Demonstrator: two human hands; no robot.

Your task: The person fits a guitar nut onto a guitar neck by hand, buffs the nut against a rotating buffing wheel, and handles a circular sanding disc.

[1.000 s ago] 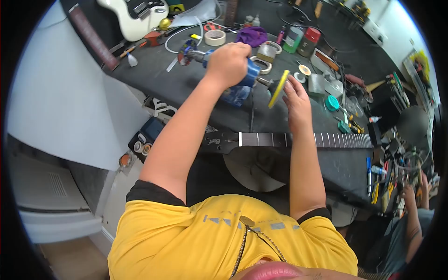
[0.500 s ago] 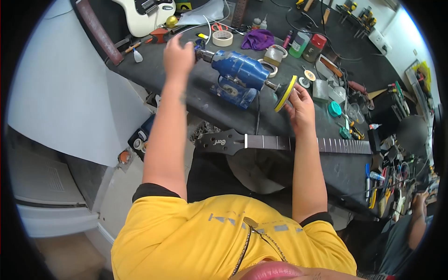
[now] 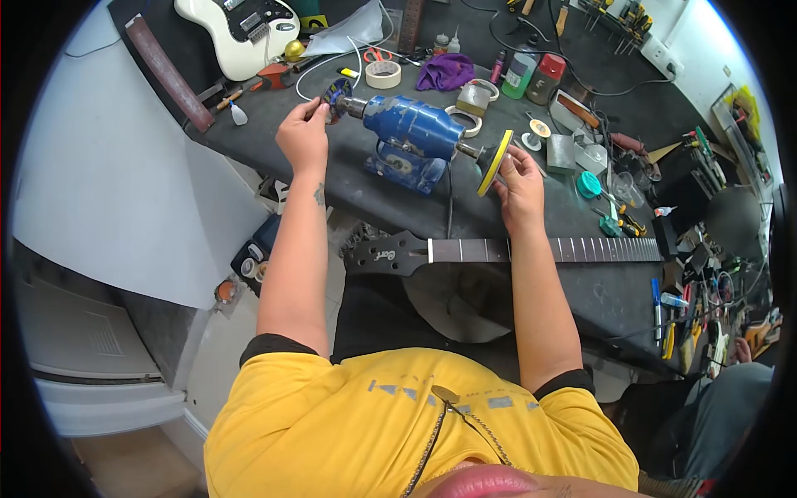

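Observation:
A blue bench motor (image 3: 415,126) stands on the dark workbench, with a wheel at each end of its shaft. My left hand (image 3: 304,135) has its fingers closed on the edge of the small dark blue wheel (image 3: 338,97) at the left end. At the right end, my right hand (image 3: 520,184) grips the rim of the yellow-edged disc (image 3: 496,163). Nearer to me lies a guitar neck (image 3: 465,250) with a black headstock (image 3: 386,255), partly covered by my right forearm.
Behind the motor are a tape roll (image 3: 383,75), a purple cloth (image 3: 446,72) and a green bottle (image 3: 518,75). A white guitar body (image 3: 241,41) lies at the back left. Pens and tools crowd the right edge, beside another person's leg (image 3: 730,407).
My left hand has moved from the motor's body to the wheel at its left end and closed there. My right hand has closed on the yellow-edged disc.

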